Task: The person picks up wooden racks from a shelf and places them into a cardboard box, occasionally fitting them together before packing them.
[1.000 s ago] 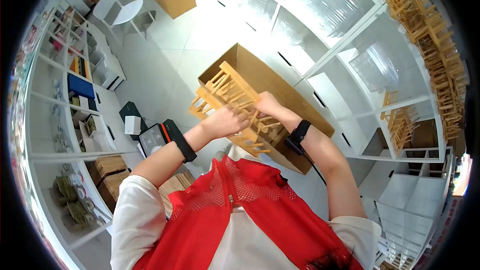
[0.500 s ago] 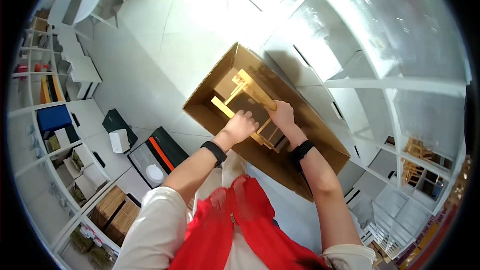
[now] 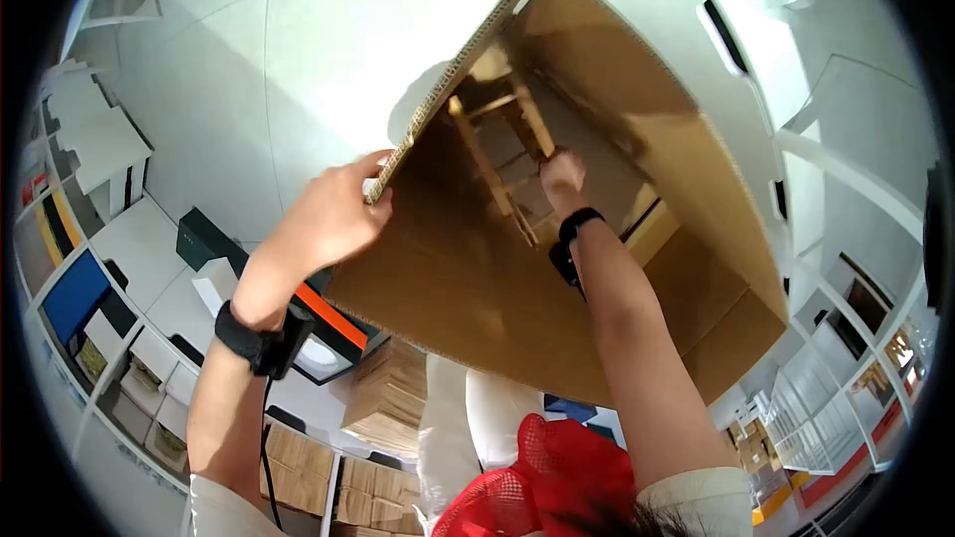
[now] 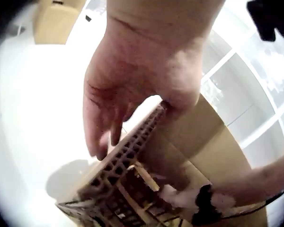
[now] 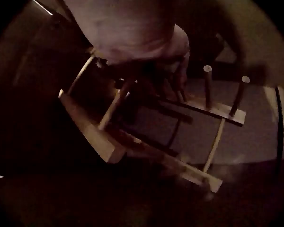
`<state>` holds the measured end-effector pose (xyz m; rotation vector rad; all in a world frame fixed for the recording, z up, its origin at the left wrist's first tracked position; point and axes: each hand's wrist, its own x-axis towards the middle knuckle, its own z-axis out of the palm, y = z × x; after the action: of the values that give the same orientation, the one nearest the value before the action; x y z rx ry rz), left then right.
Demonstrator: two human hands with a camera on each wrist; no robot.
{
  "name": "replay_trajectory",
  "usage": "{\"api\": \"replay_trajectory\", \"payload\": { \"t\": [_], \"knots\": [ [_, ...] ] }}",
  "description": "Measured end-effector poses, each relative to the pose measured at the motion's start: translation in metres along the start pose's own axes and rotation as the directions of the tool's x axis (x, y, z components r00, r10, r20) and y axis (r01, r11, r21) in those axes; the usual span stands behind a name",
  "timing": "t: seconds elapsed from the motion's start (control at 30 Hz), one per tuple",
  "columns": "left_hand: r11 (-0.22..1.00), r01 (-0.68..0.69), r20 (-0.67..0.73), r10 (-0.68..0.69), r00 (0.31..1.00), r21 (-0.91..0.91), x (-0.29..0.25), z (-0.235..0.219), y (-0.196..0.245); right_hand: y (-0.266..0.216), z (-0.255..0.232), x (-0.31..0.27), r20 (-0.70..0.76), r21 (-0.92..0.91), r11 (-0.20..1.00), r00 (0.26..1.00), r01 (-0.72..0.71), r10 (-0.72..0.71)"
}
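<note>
A large open cardboard box (image 3: 477, 278) stands in front of me, tilted in the head view. My left hand (image 3: 328, 219) grips its upper left edge, the thumb inside the wall and the fingers outside. In the left wrist view that hand (image 4: 142, 71) straddles the corrugated rim (image 4: 128, 151). Deep inside the box, my right hand (image 3: 564, 174) holds one rail of a ladder-like wooden rack (image 3: 534, 119) with crossbars. The right wrist view is dark; there the rack (image 5: 92, 132) shows short round pegs below the hand (image 5: 132, 38).
White drawers (image 3: 731, 119) and shelving line the right side. At left are a dark green case with an orange stripe (image 3: 343, 321), a small white box (image 3: 216, 288) and white shelves with a blue box (image 3: 80, 293). Brown bundles (image 3: 383, 398) lie near my legs.
My left hand has let go of the wooden rack and moved left to the box's edge. My right hand has lowered the rack deeper into the box, which now looks nearer and tilted.
</note>
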<state>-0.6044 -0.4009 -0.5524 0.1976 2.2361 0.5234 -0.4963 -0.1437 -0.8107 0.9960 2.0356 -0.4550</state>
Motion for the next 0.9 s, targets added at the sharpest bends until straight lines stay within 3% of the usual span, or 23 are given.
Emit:
{"api": "replay_trajectory", "payload": {
  "t": [0.03,0.07,0.2,0.27,0.37,0.5,0.53,0.57,0.63,0.7,0.8,0.87,0.9],
  "knots": [
    [0.999,-0.049,0.025,0.048,0.999,0.019,0.0,0.004,0.003,0.001,0.024,0.026,0.035,0.034,0.994,0.994,-0.106,0.105],
    [0.994,-0.098,0.049,0.096,0.994,0.038,-0.001,0.006,0.002,0.045,0.102,0.115,0.055,0.028,0.983,0.982,-0.18,0.178],
    [0.991,-0.131,0.017,0.132,0.991,-0.023,-0.002,0.007,-0.011,-0.003,0.097,0.065,-0.066,0.09,0.996,0.998,-0.005,0.011],
    [0.992,-0.122,0.038,0.123,0.992,-0.021,0.0,0.007,-0.008,-0.028,0.092,0.05,-0.107,0.305,0.945,0.982,-0.115,0.154],
    [0.983,-0.172,0.012,0.173,0.985,-0.058,0.004,0.01,-0.008,-0.046,0.104,0.043,-0.053,0.586,0.783,0.954,-0.211,0.296],
    [0.978,-0.192,0.015,0.194,0.981,-0.08,0.008,0.01,-0.012,-0.061,0.115,0.037,0.091,0.85,0.448,0.915,-0.277,0.392],
    [0.984,-0.168,0.056,0.172,0.983,-0.065,0.007,0.008,-0.012,-0.076,0.102,0.022,0.099,0.426,0.879,0.977,-0.214,0.19],
    [0.985,-0.157,0.068,0.162,0.984,-0.068,0.007,0.007,-0.011,-0.099,0.075,-0.001,0.221,-0.124,0.992,0.975,0.013,0.015],
    [0.988,-0.138,0.081,0.143,0.986,-0.07,0.006,0.007,-0.008,-0.105,0.083,0.004,0.308,-0.544,0.795,0.945,0.269,-0.109],
    [0.979,-0.183,0.045,0.188,0.981,-0.093,0.006,0.01,-0.012,-0.09,0.155,0.056,0.089,-0.431,0.882,0.982,0.188,-0.166],
    [0.972,-0.209,0.041,0.215,0.976,-0.103,0.008,0.01,-0.015,-0.076,0.184,0.106,0.078,-0.606,0.691,0.894,0.394,-0.441],
    [0.975,-0.183,0.057,0.191,0.98,-0.127,0.009,0.01,-0.013,-0.058,0.187,0.134,0.102,-0.72,0.507,0.795,0.474,-0.598],
    [0.977,-0.152,0.07,0.164,0.984,-0.148,0.009,0.009,-0.012,-0.055,0.18,0.133,0.113,-0.736,0.471,0.775,0.486,-0.622]
  ]
}}
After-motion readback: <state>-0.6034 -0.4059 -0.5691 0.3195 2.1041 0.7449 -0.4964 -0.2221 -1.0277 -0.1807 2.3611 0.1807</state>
